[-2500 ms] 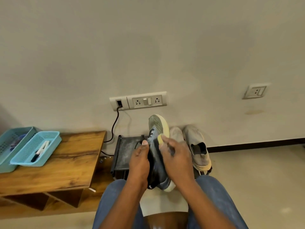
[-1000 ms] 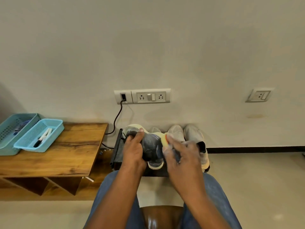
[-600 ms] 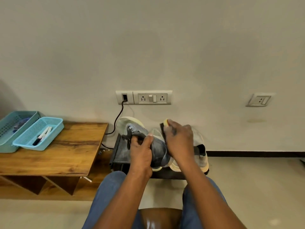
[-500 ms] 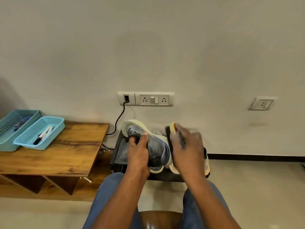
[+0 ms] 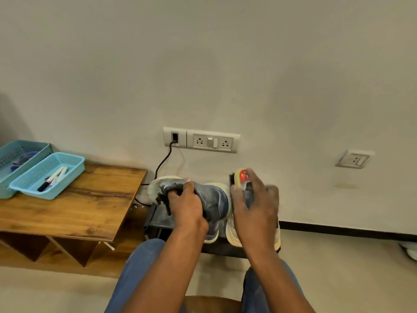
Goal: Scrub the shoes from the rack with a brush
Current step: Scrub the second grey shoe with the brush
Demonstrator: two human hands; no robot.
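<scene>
Two blue baskets (image 5: 48, 177) are set on a wooden bench (image 5: 90, 208) at the far left; markers (image 5: 54, 178) are held in the nearer one. A grey shoe (image 5: 209, 199) is gripped by the left hand (image 5: 186, 205), fingers curled round it, above a dark rack (image 5: 162, 222). A brush (image 5: 242, 179) is clasped in the right hand (image 5: 255, 206), just beside the shoe's sole. Pale shoes (image 5: 232, 236) are partly hidden beneath that hand on the rack.
</scene>
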